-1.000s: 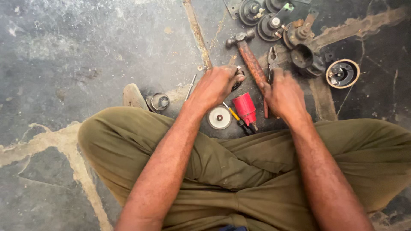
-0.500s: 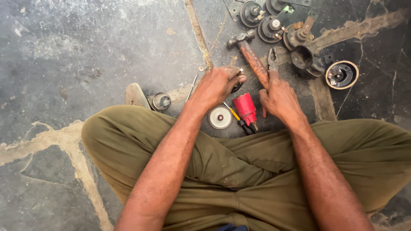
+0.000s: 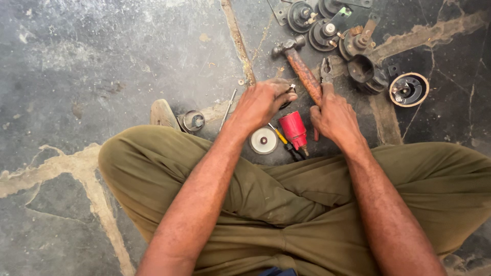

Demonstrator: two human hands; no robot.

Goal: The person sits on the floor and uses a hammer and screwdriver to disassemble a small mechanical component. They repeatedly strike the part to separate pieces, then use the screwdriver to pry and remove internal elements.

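Change: right hand [image 3: 335,115] has slid up from the hammer [image 3: 302,71] handle onto the pliers [image 3: 326,71], fingers closing.
Left hand [image 3: 261,99]: still pinching a small metal part [image 3: 290,91].

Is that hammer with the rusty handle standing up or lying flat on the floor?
Lying flat. The hammer rests lengthwise on the floor, head pointing away from the person, with the right hand over the handle's near end.
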